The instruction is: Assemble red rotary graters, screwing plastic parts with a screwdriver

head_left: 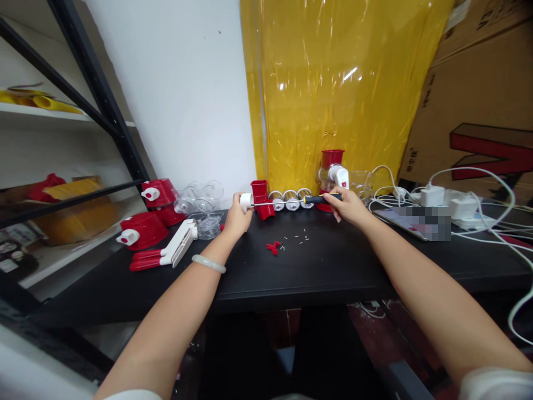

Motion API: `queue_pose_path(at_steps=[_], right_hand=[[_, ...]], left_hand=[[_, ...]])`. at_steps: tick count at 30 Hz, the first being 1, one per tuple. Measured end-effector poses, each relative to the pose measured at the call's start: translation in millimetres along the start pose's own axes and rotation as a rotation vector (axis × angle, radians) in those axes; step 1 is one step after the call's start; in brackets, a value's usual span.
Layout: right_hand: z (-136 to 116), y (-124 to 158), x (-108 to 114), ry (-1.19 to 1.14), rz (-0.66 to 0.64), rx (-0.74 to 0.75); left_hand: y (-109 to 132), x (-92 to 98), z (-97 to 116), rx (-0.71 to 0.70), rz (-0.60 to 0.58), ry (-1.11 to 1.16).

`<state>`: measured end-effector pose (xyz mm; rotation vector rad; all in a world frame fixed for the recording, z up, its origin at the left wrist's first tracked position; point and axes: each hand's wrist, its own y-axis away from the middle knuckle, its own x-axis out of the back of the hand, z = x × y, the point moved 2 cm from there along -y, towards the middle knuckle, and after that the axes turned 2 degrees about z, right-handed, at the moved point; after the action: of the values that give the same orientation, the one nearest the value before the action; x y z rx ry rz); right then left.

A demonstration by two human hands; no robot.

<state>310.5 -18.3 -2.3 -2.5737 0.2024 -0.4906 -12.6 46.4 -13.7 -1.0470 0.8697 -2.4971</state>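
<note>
My left hand is closed around a white round plastic part. In my right hand is a screwdriver with a black and yellow handle, held level. Its long shaft points left, and the tip reaches the white part; whether it sits in a screw I cannot tell. Behind the shaft stands a red plastic hopper, with several metal grater drums in a row beside it. Below, on the black table, lie small red pieces and several loose screws.
Red bases, white-and-red handles and clear plastic parts occupy the left. An assembled red-and-white grater stands at the back. To the right are a phone, chargers and tangled white cables. A yellow curtain hangs behind.
</note>
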Motion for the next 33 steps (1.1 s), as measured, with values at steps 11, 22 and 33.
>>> queue_pose_path(at_steps=[11, 22, 33], right_hand=[[4.0, -3.1, -3.2, -0.352, -0.054, -0.017], [5.6, -5.2, 0.2, -0.103, -0.009, 0.018], [1.5, -1.1, -3.0, -0.095, -0.039, -0.011]], left_hand=[[1.9, 1.7, 4.1, 0.01, -0.014, -0.004], [-0.9, -0.9, -1.9, -0.007, 0.009, 0.01], [0.7, 0.2, 1.2, 0.007, -0.005, -0.018]])
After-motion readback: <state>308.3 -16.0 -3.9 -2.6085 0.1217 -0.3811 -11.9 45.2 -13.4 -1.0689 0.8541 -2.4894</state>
